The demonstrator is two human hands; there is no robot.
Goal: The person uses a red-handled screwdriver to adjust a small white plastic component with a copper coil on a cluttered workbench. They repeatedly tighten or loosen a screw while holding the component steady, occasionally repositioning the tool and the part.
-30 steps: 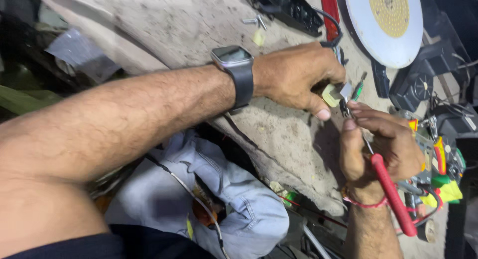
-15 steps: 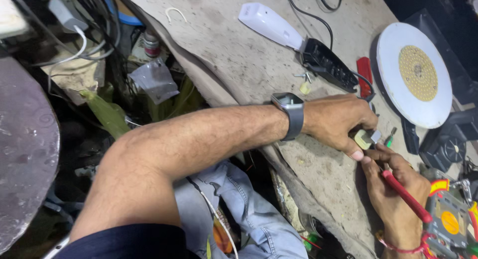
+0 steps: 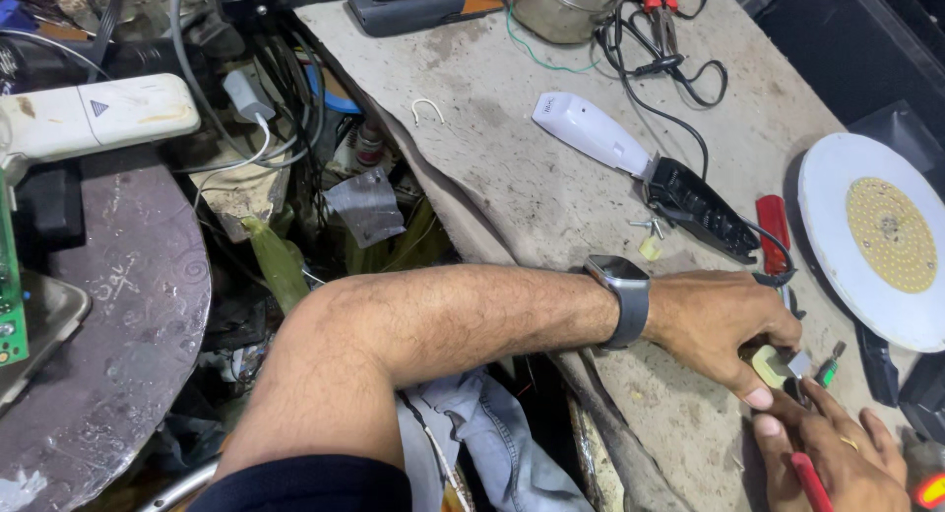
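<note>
2 hands meet at bench edge: small pale part [image 3: 771, 364] is pinched shut in left hand [image 3: 724, 325]; red-handled tool [image 3: 809, 480] is gripped by right hand [image 3: 837, 453] just below, shaft angled up toward part.

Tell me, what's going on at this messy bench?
A person is working at a dusty workbench. The left hand, with a watch on its wrist, pinches a small pale part at the bench's near edge. The right hand holds a red-handled tool with its tip up by that part. Farther back lie a white hair trimmer with a black head, some loose screws and a round white lamp disc.
</note>
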